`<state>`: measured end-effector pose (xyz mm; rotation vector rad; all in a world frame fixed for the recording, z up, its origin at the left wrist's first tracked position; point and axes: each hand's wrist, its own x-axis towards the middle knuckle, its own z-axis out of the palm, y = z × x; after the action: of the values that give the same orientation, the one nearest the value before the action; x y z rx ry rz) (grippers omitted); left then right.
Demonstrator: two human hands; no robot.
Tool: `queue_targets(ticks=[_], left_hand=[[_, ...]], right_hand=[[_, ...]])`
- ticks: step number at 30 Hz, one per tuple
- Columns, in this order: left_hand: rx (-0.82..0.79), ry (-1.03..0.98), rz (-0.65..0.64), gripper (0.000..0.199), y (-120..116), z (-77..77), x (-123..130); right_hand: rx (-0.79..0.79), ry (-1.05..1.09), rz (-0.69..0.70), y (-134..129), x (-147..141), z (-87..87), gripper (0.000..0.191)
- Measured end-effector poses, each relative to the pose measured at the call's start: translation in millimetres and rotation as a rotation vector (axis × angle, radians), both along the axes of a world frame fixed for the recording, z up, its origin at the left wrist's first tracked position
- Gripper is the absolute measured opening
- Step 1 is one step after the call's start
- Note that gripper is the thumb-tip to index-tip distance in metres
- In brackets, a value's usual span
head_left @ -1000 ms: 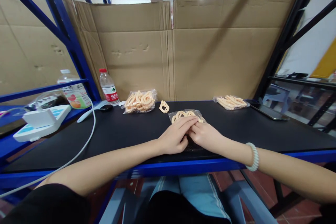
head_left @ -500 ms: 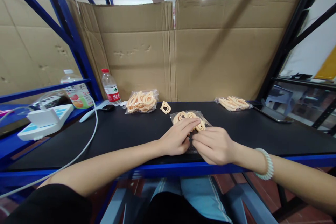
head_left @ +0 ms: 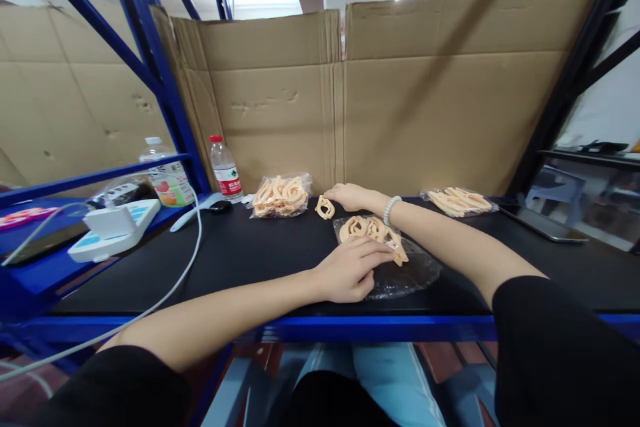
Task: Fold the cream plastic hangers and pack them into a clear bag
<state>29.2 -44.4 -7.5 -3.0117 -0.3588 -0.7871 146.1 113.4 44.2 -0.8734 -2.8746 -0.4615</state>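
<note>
My left hand (head_left: 353,270) is bent over the near side of a clear plastic bag (head_left: 407,283), its fingers curled onto it and the thumb tucked below. Inside the bag's far part lie several beige looped pieces (head_left: 367,228); the near part of the film is flat and crumpled. Beyond the bag, my right hand (head_left: 353,196) reaches across to a single loose beige looped piece (head_left: 325,209), fingertips closed at its upper edge. The piece rests on the black tabletop. How firmly the fingers grip it is hard to see.
A filled bag of similar pieces (head_left: 281,197) stands left of the loose one, another (head_left: 460,201) at the back right. A water bottle (head_left: 226,170), a power strip (head_left: 115,230) and its white cable (head_left: 193,260) are on the left. Cardboard (head_left: 280,107) walls the back.
My right hand has left the bag's opening and moved up and left to the loose piece. My left hand stays on the bag, whose near film now spreads out to the right.
</note>
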Motion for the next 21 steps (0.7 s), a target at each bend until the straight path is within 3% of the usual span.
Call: queue_targets(ticks=[5, 9, 15, 21], left_hand=[[-0.002, 0.015, 0.001, 0.049, 0.2, -1.4, -0.3], [0.004, 0.011, -0.004, 0.048, 0.7, -2.7, -0.8], [0.015, 0.004, 0.000, 0.046, 0.6, -2.2, -1.1], [0.015, 0.000, -0.012, 0.046, 0.8, -1.9, -1.8]], right_hand=[[-0.052, -0.050, -0.005, 33.3, -20.5, -12.2, 0.057], [-0.082, -0.043, -0.008, 43.3, -13.8, -19.5, 0.052], [-0.100, 0.018, -0.023, 41.5, 28.5, -29.8, 0.040], [-0.100, 0.055, -0.157, 21.8, 91.9, -35.1, 0.026]])
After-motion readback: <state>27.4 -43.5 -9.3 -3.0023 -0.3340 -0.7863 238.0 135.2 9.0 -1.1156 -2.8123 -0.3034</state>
